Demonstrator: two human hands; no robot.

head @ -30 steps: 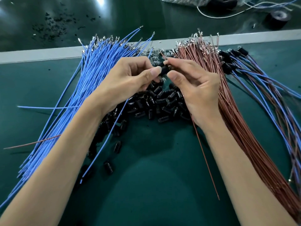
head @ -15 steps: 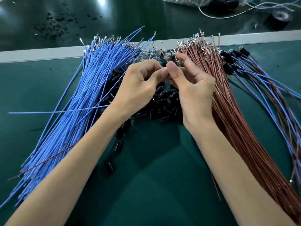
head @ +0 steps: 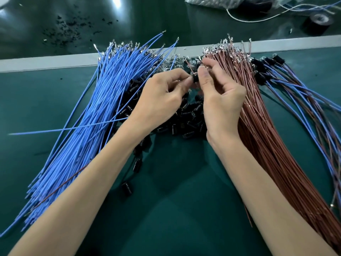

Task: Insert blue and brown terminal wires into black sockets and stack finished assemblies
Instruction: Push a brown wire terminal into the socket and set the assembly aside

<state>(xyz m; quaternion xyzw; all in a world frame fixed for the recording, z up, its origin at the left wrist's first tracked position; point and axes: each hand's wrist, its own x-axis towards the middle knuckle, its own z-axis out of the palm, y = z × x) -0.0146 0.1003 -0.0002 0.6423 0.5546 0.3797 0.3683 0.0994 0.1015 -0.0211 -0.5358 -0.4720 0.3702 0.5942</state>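
Left hand (head: 162, 100) and right hand (head: 222, 102) have drawn slightly apart since half a second ago, when their thumbs pressed together. Now a black socket (head: 195, 78) shows between the fingertips. The left hand pinches its left side, and the right hand's curled thumb and forefinger close on its right side. A thin brown end rises just above the socket; I cannot tell which hand holds it. A single blue wire (head: 64, 128) still runs out to the left from under the left hand, crossing the blue wire bundle (head: 86, 137). Under both hands lies the loose socket pile (head: 188, 119) on the green worktop (head: 184, 215), with the brown wire bundle (head: 267, 141) just right of the right hand. Finished assemblies (head: 299, 93) lie far right.
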